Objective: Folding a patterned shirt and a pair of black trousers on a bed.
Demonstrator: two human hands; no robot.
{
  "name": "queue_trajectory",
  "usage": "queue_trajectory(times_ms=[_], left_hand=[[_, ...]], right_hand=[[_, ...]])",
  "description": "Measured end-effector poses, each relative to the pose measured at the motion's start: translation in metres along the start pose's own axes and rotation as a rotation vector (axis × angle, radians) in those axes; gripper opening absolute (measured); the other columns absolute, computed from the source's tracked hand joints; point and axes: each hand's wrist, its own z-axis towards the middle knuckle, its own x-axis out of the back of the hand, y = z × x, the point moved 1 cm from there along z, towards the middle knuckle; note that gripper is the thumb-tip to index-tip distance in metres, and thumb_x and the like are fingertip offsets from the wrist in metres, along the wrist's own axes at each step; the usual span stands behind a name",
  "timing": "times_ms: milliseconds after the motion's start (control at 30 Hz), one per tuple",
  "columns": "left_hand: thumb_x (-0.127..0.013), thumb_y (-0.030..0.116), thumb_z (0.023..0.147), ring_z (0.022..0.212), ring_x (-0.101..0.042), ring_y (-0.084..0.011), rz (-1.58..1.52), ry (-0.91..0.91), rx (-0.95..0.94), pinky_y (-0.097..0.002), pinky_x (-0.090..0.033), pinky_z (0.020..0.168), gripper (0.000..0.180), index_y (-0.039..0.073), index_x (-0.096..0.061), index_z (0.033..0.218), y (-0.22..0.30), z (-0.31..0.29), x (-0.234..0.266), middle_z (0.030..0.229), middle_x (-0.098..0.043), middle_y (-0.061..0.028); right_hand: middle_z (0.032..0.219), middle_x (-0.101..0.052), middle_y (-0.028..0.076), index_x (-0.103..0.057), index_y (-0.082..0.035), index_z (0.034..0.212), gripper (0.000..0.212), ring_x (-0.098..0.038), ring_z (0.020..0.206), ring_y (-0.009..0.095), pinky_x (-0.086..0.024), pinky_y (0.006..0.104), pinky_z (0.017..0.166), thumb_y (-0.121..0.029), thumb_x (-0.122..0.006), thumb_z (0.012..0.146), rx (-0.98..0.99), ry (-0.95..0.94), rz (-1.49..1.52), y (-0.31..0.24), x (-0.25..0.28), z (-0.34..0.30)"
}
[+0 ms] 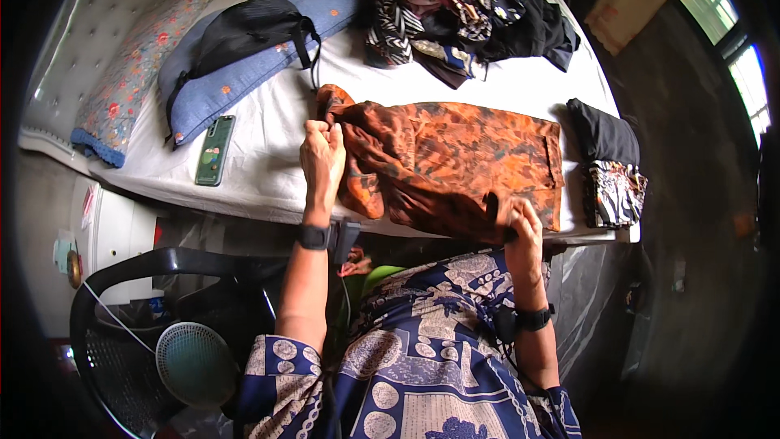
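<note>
An orange-and-brown patterned garment [479,150] lies spread on the white bed sheet, its left part bunched and its right end straight. My left hand [323,150] is closed, pinching the bunched cloth at the garment's left end. At the near right edge my right hand [520,223] is closed on the cloth, slightly blurred and with the fingertips partly hidden. Just beyond the garment's right end sits a small stack: a folded black garment [604,132] and a folded black-and-white patterned garment [615,193].
A heap of mixed clothes [455,12] lies at the far side of the bed. At left are a blue pillow [333,4] with a black bag [248,32] on it, a floral pillow [146,65] and a green phone [214,150]. A black chair [171,260] stands at the near left.
</note>
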Motion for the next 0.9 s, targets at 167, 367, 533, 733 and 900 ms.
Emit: queue_trajectory(times_ms=[167, 367, 533, 733, 900], left_hand=[[-0.065, 0.043, 0.082, 0.078, -0.063, -0.0432, 0.022, -0.14, 0.124, -0.0471, -0.049, 0.071, 0.046, -0.003, -0.059, 0.086, -0.035, 0.029, -0.025, 0.078, -0.064, -0.025], [-0.061, 0.021, 0.086, 0.067, -0.064, -0.0321, -0.193, -0.018, 0.035, -0.0443, -0.049, 0.063, 0.027, -0.001, -0.053, 0.074, -0.051, 0.045, -0.038, 0.069, -0.063, -0.0188], [-0.059, 0.017, 0.09, 0.051, -0.053, -0.0156, -0.472, 0.145, 0.0, -0.0332, -0.044, 0.05, 0.023, 0.0, -0.051, 0.077, -0.038, 0.054, -0.006, 0.06, -0.055, -0.0071], [-0.06, 0.021, 0.087, 0.072, -0.061, -0.0366, -0.052, 0.197, 0.067, -0.0454, -0.047, 0.068, 0.022, 0.0, -0.054, 0.087, -0.065, 0.035, -0.002, 0.073, -0.061, -0.0208], [-0.065, 0.03, 0.085, 0.078, -0.063, -0.0408, 0.046, 0.006, 0.205, -0.0477, -0.048, 0.069, 0.034, -0.002, -0.054, 0.09, -0.081, 0.003, 0.002, 0.078, -0.064, -0.0237]], right_hand=[[0.088, -0.064, 0.01, -0.063, 0.003, 0.092, 0.033, -0.061, 0.081, 0.019, -0.047, 0.0278, 0.076, -0.029, -0.064, 0.086, -0.389, -0.693, 0.154, -0.045, -0.023, -0.021], [0.091, -0.065, 0.014, -0.064, 0.002, 0.092, 0.019, -0.061, 0.088, 0.026, -0.046, 0.0367, 0.081, -0.016, -0.057, 0.088, -0.156, -1.115, 0.073, -0.077, -0.077, -0.018], [0.095, -0.066, 0.016, -0.061, 0.001, 0.096, 0.029, -0.065, 0.082, 0.021, -0.053, 0.0314, 0.077, -0.025, -0.049, 0.095, -0.116, -0.078, 0.354, -0.068, -0.057, 0.007], [0.131, -0.054, 0.012, -0.044, -0.003, 0.137, 0.043, -0.056, 0.116, 0.023, -0.04, 0.038, 0.104, -0.024, -0.045, 0.1, 0.095, 0.293, 0.353, 0.013, 0.017, 0.049], [0.107, -0.065, 0.006, -0.057, -0.002, 0.115, 0.026, -0.062, 0.097, 0.017, -0.048, 0.0329, 0.09, -0.019, -0.053, 0.096, 0.074, 0.334, 0.353, 0.025, 0.017, 0.054]])
